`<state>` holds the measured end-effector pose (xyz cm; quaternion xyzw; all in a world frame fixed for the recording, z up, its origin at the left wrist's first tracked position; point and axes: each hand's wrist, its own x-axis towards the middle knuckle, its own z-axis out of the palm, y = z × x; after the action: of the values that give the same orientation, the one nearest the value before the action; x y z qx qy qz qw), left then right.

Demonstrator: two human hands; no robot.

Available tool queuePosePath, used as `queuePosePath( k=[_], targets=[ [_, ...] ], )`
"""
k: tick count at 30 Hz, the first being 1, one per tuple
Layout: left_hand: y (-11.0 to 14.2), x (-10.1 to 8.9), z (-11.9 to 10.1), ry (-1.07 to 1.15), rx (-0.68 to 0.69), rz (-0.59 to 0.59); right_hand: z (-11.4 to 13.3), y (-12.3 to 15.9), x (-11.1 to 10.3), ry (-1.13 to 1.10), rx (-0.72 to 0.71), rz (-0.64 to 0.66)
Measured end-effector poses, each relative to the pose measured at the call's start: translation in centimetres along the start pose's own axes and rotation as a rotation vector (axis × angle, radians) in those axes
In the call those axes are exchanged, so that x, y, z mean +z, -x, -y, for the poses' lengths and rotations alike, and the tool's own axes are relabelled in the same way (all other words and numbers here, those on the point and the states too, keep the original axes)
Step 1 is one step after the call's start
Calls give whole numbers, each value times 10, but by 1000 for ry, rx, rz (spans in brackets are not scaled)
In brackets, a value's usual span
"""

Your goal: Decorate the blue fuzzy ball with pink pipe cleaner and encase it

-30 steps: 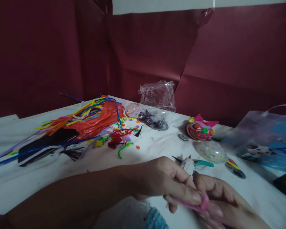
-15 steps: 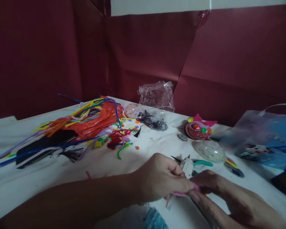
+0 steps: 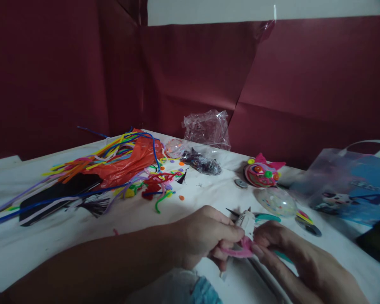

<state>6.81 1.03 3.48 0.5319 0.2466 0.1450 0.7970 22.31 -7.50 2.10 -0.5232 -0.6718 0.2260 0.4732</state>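
White table covering [image 3: 82, 245]: being used as the work surface; it is lying creased, and a small piece dropped at 6 o'clock could be lost in its folds or over the near edge.
Printed plastic bag [image 3: 351, 185]: lying at 3 o'clock, well apart from the hands; a wide sweep of the right forearm could be catching it.
Pipe-cleaner heap [image 3: 113, 162]: being left loose at 10 o'clock around an orange plastic sheet [image 3: 126, 162]; loose stems could be dragged along if an arm is passed over them.
Left hand [image 3: 205, 236]: being held clenched on one end of the pink pipe cleaner [image 3: 239, 252]; too hard a pull could be kinking the wire core or slipping it out of the pinch.
Right hand [image 3: 291, 257]: being closed with its fingertips [image 3: 256, 250] on the other end, at 5 o'clock; the cut wire tip could be pricking a finger as the bend is being made.
Clear speckled ball [image 3: 277, 202]: resting at 2 o'clock, near the hands; a nudge could be setting it rolling.
Decorated round figure [image 3: 262, 172]: standing beyond the ball; little risk is being judged there.
White tool with teal handles [image 3: 256, 218]: lying just behind the knuckles, pointed tip outward; it could be knocked or scraped against.
Pink pipe cleaner: being held just above the table between both hands.
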Motion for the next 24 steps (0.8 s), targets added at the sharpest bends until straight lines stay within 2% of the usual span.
queuePosePath(
  k=[3,5,8,11,13,17,19,22,24],
  targets=[
    [0,-2,-3,48,-31,47,-7,-3,-1,-420,280,-1],
    [-1,-3,-3,40,-3,15,-12,-4,4,-567,347,-39],
    [-1,-3,-3,-21,60,-53,-15,-3,12,-648,360,-59],
    [-1,-1,-1,-106,110,-54,-11,-1,14,-689,386,-58],
    [1,0,2,-223,190,-71,-4,-1,12,-707,438,-54],
    [4,2,6,-455,327,-198,8,-1,11,-750,570,-49],
    [5,4,6,-408,314,-217,9,-1,11,-735,571,-66],
    [5,7,5,-262,311,-198,5,-1,10,-620,449,-84],
    [6,9,7,-280,364,-218,0,1,9,-641,409,-31]
  ],
)
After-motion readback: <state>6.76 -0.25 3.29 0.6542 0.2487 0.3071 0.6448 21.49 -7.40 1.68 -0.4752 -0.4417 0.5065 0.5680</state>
